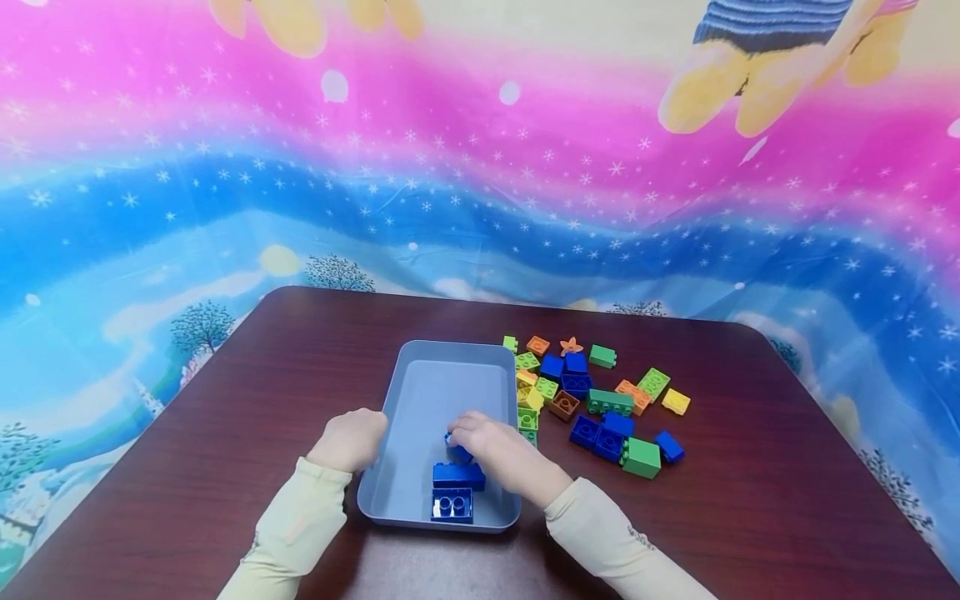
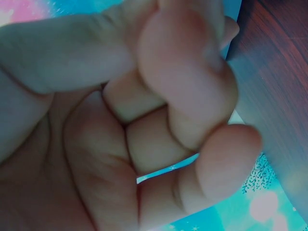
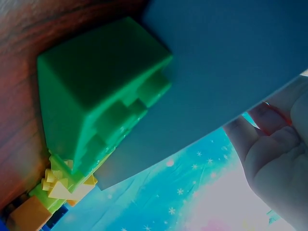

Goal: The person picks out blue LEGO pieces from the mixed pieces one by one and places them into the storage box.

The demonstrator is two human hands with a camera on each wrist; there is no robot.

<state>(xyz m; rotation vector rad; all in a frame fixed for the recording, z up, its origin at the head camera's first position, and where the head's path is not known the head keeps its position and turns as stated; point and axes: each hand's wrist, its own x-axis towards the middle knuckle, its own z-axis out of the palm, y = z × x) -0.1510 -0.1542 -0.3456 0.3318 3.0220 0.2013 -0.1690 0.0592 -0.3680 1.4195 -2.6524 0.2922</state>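
Note:
In the head view a grey tray [image 1: 450,379] lies on the table. My left hand [image 1: 348,440] is at its left rim with fingers curled, and seems to grip the edge; the left wrist view shows the bent fingers [image 2: 211,163] close up, with a strip of tray behind. My right hand [image 1: 498,454] reaches over the right wall and pinches a small blue brick [image 1: 460,455] inside the tray, partly covered by the fingers. Below it lie a long blue brick [image 1: 458,477] and another blue brick [image 1: 452,505] showing its hollow underside. In the right wrist view the tray wall hides my fingertips.
Loose bricks are strewn right of the tray: blue [image 1: 576,383], green [image 1: 641,457], yellow [image 1: 677,402], orange [image 1: 537,345] and brown [image 1: 564,405]. A green brick [image 3: 103,72] stands against the tray's outer right wall. A patterned cloth [image 1: 480,208] hangs behind the table.

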